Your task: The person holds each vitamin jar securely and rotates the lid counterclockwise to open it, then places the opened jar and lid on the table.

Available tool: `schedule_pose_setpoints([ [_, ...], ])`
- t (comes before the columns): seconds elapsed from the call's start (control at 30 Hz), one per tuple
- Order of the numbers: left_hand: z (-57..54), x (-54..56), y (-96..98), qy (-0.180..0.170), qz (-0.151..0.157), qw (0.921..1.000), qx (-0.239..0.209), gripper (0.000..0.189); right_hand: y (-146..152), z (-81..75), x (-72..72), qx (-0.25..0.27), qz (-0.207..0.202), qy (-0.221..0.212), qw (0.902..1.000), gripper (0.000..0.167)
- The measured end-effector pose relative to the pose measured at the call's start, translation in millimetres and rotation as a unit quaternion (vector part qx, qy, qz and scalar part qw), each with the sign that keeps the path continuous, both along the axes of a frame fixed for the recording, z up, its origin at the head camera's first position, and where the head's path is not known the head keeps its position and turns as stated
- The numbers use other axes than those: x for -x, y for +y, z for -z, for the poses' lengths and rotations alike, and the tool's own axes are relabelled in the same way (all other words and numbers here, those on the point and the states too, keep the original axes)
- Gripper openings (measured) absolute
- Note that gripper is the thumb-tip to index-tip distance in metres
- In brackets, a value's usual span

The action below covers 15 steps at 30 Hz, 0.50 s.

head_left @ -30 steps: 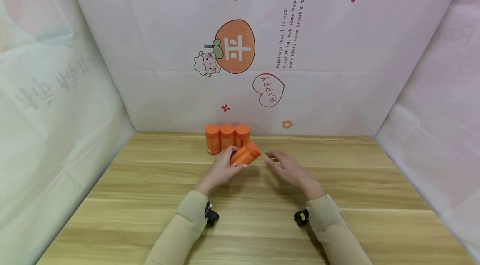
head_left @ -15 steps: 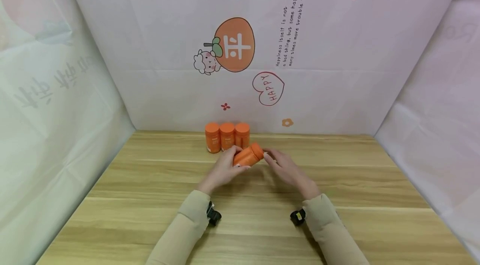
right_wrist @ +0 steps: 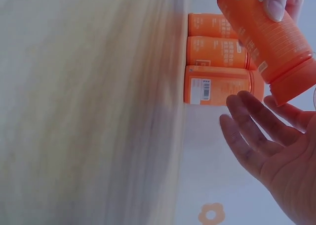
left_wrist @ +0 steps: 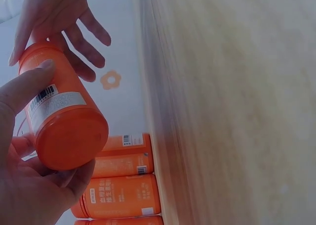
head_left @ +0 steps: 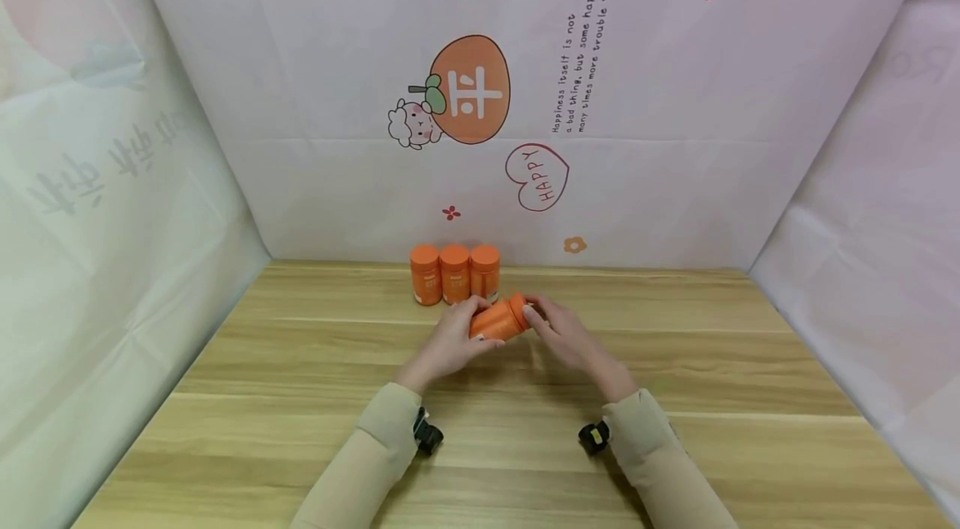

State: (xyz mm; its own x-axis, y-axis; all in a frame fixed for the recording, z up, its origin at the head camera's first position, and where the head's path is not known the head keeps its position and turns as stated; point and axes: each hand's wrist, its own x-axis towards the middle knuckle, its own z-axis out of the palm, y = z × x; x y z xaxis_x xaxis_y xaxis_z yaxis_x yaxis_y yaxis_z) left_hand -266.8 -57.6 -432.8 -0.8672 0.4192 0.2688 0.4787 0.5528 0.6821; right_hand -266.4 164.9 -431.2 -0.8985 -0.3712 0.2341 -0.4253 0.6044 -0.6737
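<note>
An orange supplement bottle point(head_left: 498, 321) is held in the air, tilted with its lid point(head_left: 519, 309) up to the right. My left hand point(head_left: 450, 340) grips its body, thumb along the barcode label, as the left wrist view shows. At the lid end is my right hand point(head_left: 566, 335), with the lid between its thumb and index finger. In the right wrist view the other fingers of the right hand point(right_wrist: 276, 146) are spread below the lid. Behind the held bottle, three matching orange bottles point(head_left: 454, 275) stand upright in a tight row.
The wooden tabletop point(head_left: 495, 446) runs back to a white printed sheet point(head_left: 660, 179), close behind the row of bottles. White sheets also hang at the left point(head_left: 112, 262) and right point(head_left: 877, 262) sides.
My left hand has brought the bottle slightly right and toward me. My right hand, apart from the bottle a second ago, has come left onto its lid. The standing bottles have not moved.
</note>
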Motion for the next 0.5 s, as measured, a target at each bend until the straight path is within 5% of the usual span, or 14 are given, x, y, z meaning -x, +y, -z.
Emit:
schedule_pose_setpoints([
  [0.5, -3.8, -10.9, 6.5, 0.015, 0.012, 0.9996, 0.019, 0.052, -12, -14.6, -10.2, 0.021, 0.036, -0.024, 0.9989, 0.043],
])
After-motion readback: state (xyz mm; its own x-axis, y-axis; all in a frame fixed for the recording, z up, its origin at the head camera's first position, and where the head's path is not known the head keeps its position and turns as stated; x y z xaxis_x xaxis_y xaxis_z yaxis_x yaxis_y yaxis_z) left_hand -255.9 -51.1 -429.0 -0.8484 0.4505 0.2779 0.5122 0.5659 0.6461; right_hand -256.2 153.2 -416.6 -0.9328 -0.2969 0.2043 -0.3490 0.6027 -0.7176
